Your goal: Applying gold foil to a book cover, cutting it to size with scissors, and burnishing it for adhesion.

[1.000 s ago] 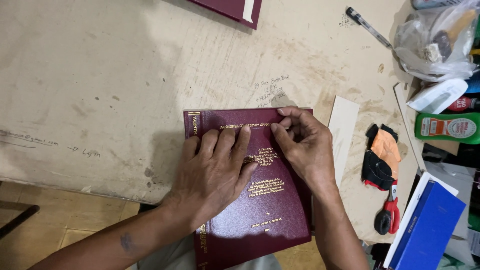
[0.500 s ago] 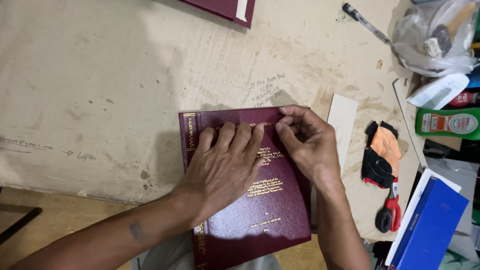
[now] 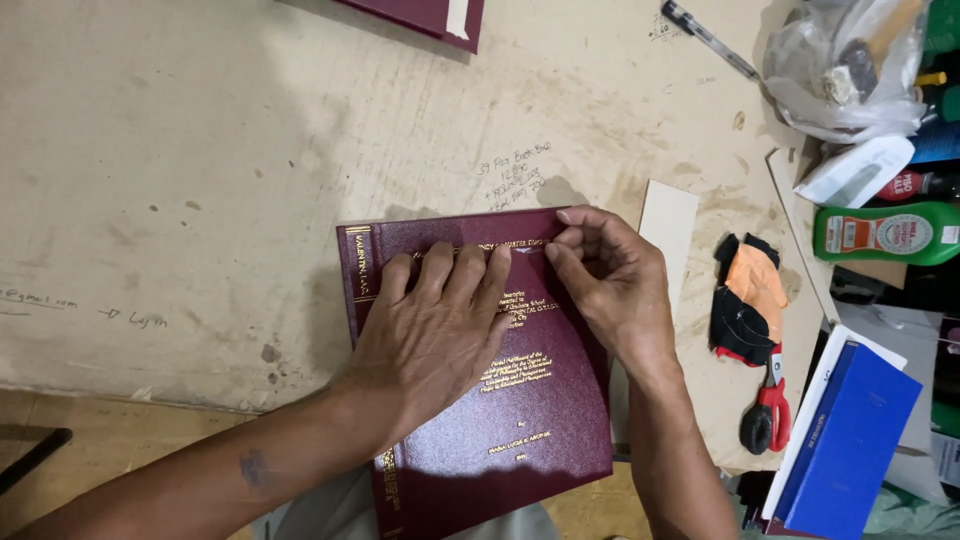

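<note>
**Picking at the cover's top edge**

Head view: your left hand (image 3: 435,320) lies flat and spread wide on the maroon hardbound book (image 3: 480,400), fingers pointing at its top edge, pinning it to the stained worktable (image 3: 200,180). Your right hand (image 3: 605,280) sits at the book's upper right corner, fingers curled narrow, thumb and forefinger pinched together on what looks like a small clear film or tape strip just above the gold lettering; what exactly is pinched is too small to tell.

The step in hand, as I judge it, is working something thin on or off the cover while the other hand steadies it. The next move calls for keeping that flat pressure and pulling or pressing slowly along the top edge so the cover cloth is not scuffed.

Right of the book lie a pale card strip (image 3: 668,225), a black-and-orange cloth (image 3: 748,295), red-handled scissors (image 3: 768,410) and a blue box (image 3: 845,440). A second maroon book (image 3: 425,15) is well above it.
</note>
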